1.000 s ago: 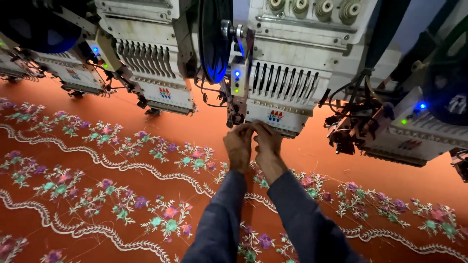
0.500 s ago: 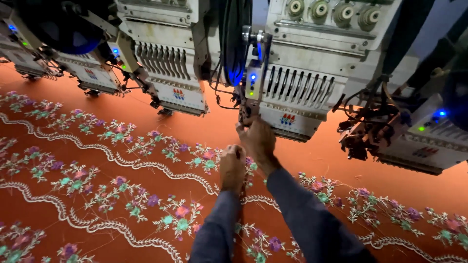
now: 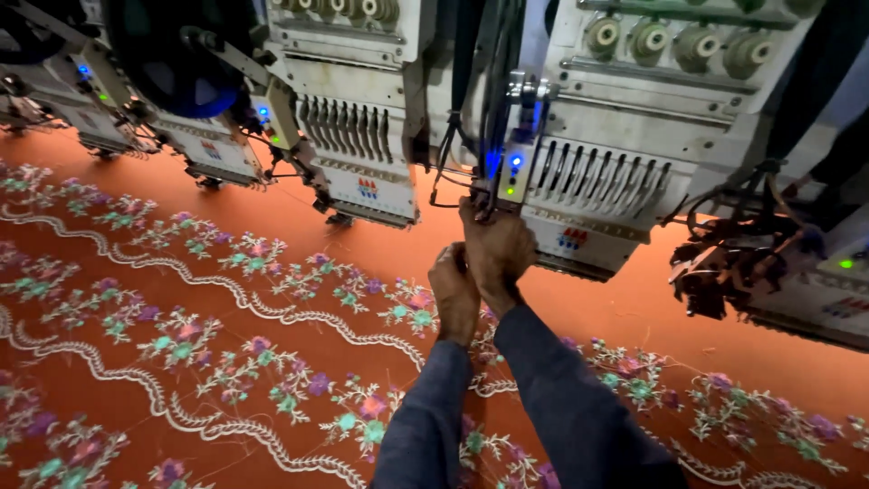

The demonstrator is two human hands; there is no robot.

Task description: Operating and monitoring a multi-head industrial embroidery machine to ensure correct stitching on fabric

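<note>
1. The right hand [image 3: 496,252] is raised at the lower left corner of the near embroidery head [image 3: 588,195], fingers curled together up by the dark cables [image 3: 480,136] and the blue light; whether they pinch a thread I cannot tell, it is too fine to see
2. The left hand [image 3: 454,292] sits just below, at about 7 o'clock from the right one and touching it, fingers bent inward; whether it grips anything is hidden
3. The orange cloth [image 3: 272,217] lies flat under the row of heads, with flower stitching [image 3: 262,349] and a white wavy border running from 9 o'clock toward 5 o'clock
4. A second embroidery head [image 3: 362,154] stands at 10 o'clock from the hands, well apart from them
5. Risk, as I judge it: fingers this close to the needle bars could be caught if the head starts up
6. A tug on the cables could loosen a plug, and a sleeve dragging on the cloth could shift it and spoil the pattern
</note>
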